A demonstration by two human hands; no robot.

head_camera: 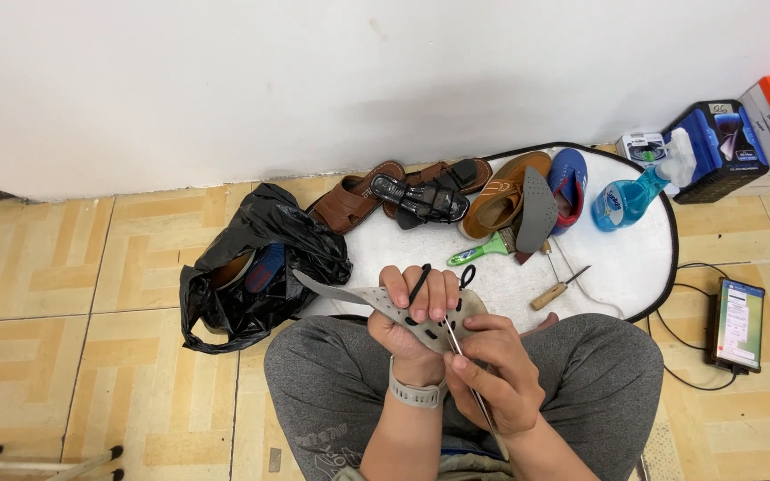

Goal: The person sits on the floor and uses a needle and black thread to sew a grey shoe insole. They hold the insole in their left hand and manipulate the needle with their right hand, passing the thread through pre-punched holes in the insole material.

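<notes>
At centre frame, my left hand (413,312) clamps a grey insole (376,301) over my lap while my right hand (492,370) pinches a thin needle tool (456,343); black thread (419,283) partly laced, stitching unfinished.

Views: only one, a camera on my head.
Position: above my lap as I sit cross-legged on the tiled floor (37,267).
Direction: it looks steeply down and forward, toward the white wall (225,80) at 12 o'clock.
Nearness: close to my left hand (416,312) and right hand (492,374), which sit low in the centre; my knees fill the bottom edge.
Reach at 12 o'clock: the white mat (634,258) with its row of shoes, up to the foot of the wall.
Reach at 9 o'clock: floor out past the black bag (260,258).
Reach at 3 o'clock: the phone (739,323) and boxes near the frame edge.
Shared ground: none, with no second view.
</notes>
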